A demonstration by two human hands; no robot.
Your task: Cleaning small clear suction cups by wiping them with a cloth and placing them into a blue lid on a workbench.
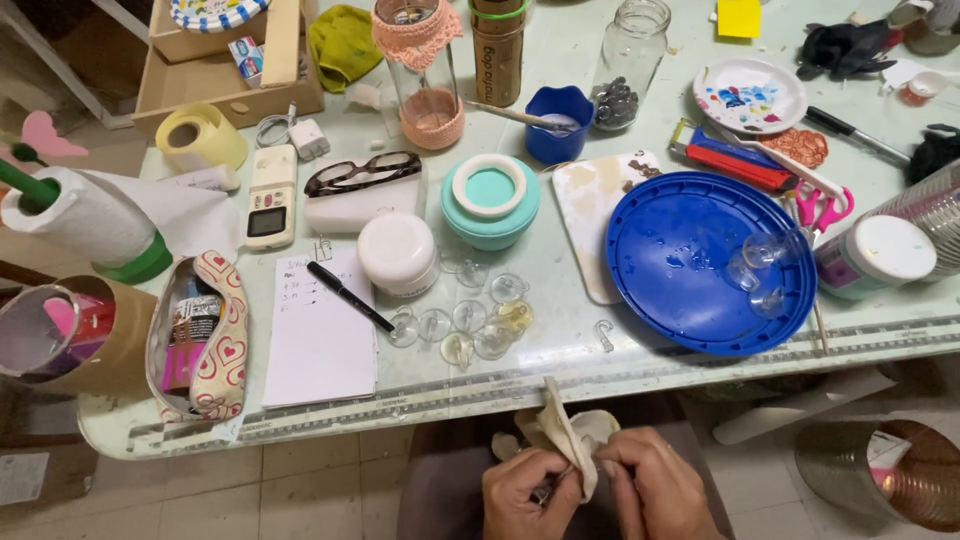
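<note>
Both hands low, near edge, below the counter (pixel 560 385). Left hand (pixel 528 493) grip clenched around a small item, mostly hidden, looks shiny, can't tell what. Right hand (pixel 652 487) grip pinching a cream cloth (pixel 568 432) that drapes over the left hand's item; cloth's free end sticks up toward the counter edge. Hands touching each other through the cloth.

Step in hand, as I judge it: wiping or polishing the small piece with the cloth. To do it well: keep the left hand firm so the piece doesn't slip, turn it bit by bit, keep a clean patch of cloth on it, and work over the lap, not the floor gap, in case it drops.

On the counter, just beyond the hands: a cluster of small clear glass pieces (pixel 470 325), a few more on the blue round lid (pixel 700 265) to the right. Left of the cluster, a white notepad (pixel 320 345) with a black pen (pixel 350 296) across it, and a white jar (pixel 399 254). Teal round container (pixel 490 203) farther back. Heart-print pouch (pixel 205 335) at near left, paper towel roll (pixel 85 222) far left. Paint palette plate (pixel 750 96) far right.
</note>
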